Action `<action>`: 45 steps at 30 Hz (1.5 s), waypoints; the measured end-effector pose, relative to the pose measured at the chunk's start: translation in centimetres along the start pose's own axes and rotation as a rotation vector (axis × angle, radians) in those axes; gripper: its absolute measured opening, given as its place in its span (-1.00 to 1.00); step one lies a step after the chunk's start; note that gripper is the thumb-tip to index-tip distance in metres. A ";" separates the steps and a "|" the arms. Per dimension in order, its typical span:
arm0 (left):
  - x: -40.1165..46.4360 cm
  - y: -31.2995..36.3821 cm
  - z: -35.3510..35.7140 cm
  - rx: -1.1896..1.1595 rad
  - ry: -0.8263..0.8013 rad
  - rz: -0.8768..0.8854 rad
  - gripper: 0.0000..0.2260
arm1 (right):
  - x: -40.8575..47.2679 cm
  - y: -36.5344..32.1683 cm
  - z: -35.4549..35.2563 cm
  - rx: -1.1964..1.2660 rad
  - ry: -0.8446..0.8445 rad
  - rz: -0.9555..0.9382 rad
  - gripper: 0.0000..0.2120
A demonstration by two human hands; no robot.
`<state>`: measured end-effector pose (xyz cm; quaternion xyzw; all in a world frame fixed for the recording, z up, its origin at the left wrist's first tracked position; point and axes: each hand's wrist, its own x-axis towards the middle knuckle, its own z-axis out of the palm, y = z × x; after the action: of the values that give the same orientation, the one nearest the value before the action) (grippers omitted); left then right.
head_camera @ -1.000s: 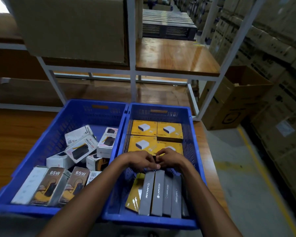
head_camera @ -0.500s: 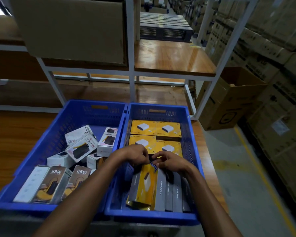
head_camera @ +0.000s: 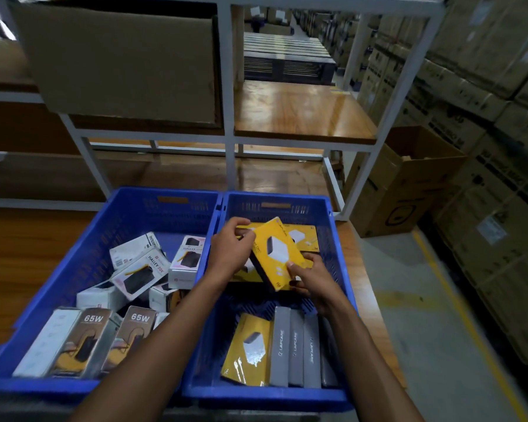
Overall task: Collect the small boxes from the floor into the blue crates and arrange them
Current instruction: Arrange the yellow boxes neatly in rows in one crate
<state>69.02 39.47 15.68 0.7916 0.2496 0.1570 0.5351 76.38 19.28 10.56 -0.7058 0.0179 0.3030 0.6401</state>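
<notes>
Got both hands on one flat yellow cardboard box with a white charger pictured on its face (head_camera: 277,253), holding it up over the middle of the right blue plastic crate (head_camera: 333,226). My left hand (head_camera: 230,249) grips the box's far-left edge, fingers curled over the top corner and thumb on the near side. My right hand (head_camera: 310,277) pinches the near-right corner, thumb pressed on the yellow face and the other fingers tucked underneath. Both forearms come in from the bottom of the view and angle toward each other over the crate.

The box is tilted, printed face up and turned toward me, with its long axis running diagonally from the far left down to the near right. Its dark side edge shows along the lower left.

Under it, more flat yellow boxes (head_camera: 308,237) lie face up on the far half of the crate's floor. Along the near wall there's a row of grey boxes standing on edge (head_camera: 296,345), spines reading LAPCARE, with another yellow box leaning against the left end of the row (head_camera: 246,350).

The left blue plastic crate (head_camera: 128,214) touches the right one side by side and holds a loose jumble of white boxes (head_camera: 141,271), plus brown boxes marked 65W (head_camera: 89,339) near the front. Both crates sit on a wooden shelf (head_camera: 28,254) in a white metal rack (head_camera: 230,132).
</notes>
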 end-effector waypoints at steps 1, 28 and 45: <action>0.1 -0.4 0.4 -0.087 -0.021 -0.080 -0.83 | 0.1 0.0 -0.1 0.058 0.024 -0.010 -0.50; 0.3 -6.5 8.4 0.554 -0.304 0.073 -0.68 | 5.5 1.6 -0.5 -1.213 0.194 -0.247 -0.41; -0.7 -7.7 9.5 0.934 -0.289 0.285 -0.54 | 7.3 4.9 -1.0 -1.419 0.048 -0.149 -0.34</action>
<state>71.61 34.14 4.98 0.9862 0.1064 -0.0109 0.1264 80.71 20.10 2.91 -0.9580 -0.2178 0.1813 0.0448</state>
